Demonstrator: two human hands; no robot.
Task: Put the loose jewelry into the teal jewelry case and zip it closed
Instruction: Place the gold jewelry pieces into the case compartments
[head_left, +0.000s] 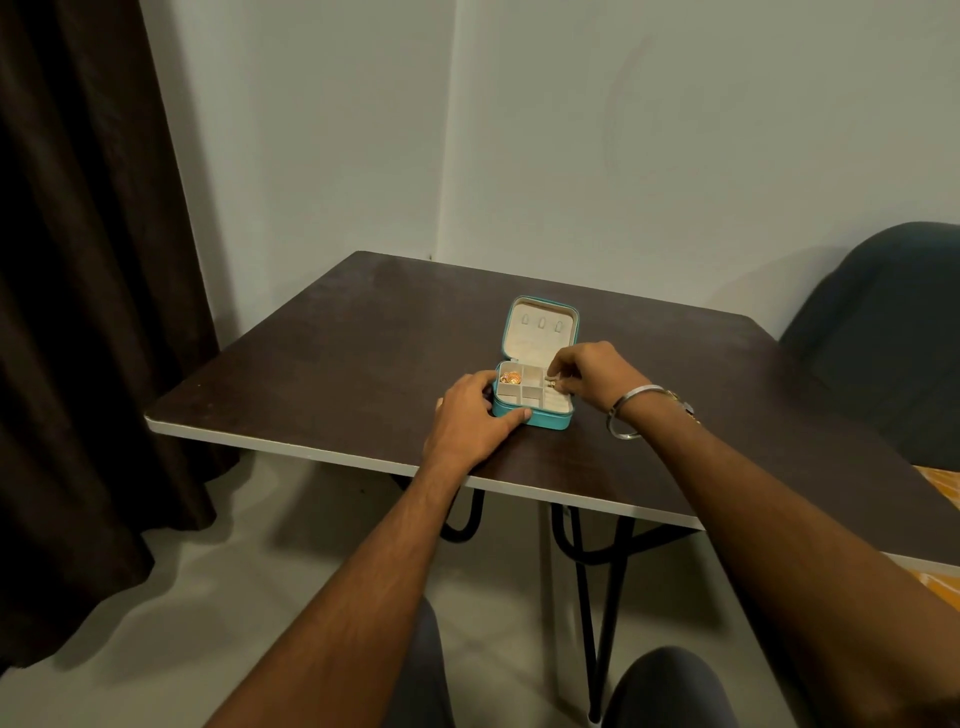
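Note:
The teal jewelry case (545, 422) sits open in the middle of the dark table (322, 364), its cream-lined lid (540, 327) standing upright at the back. A gold piece of jewelry (511, 378) lies in the case's back left compartment. My left hand (475, 421) grips the case's left front corner, thumb along the front wall. My right hand (592, 371) hovers over the right side of the case, fingertips pinching a small gold ring (551, 384) at the ring-roll section.
A dark curtain (78, 312) hangs at the left. A dark chair (883, 338) stands behind the table's right side. An orange patterned surface (943, 491) shows at the right edge. My knees are below the table's near edge.

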